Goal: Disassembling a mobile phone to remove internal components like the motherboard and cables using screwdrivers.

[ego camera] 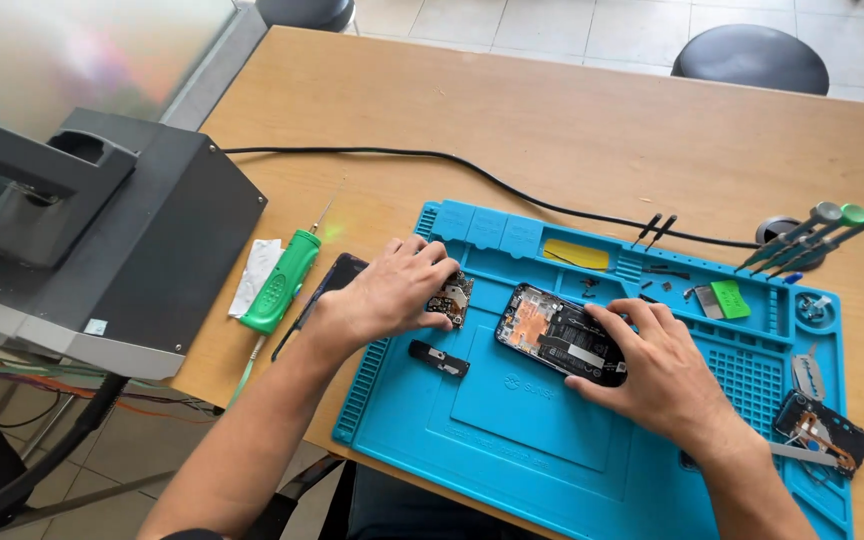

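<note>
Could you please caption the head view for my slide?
Left hand touches a circuit board; right hand steadies an opened phone on a blue mat.

Bench clutter around the blue work mat

A green-handled tool [282, 282] and a white wipe [255, 272] lie just left of the hands, with a grey machine [142, 250] farther left. A black cable [402, 155] runs across the wooden table [572, 110] beyond them. Three screwdrivers [820, 232] stand far right, and two black stools [752, 55] sit beyond the table.
</note>
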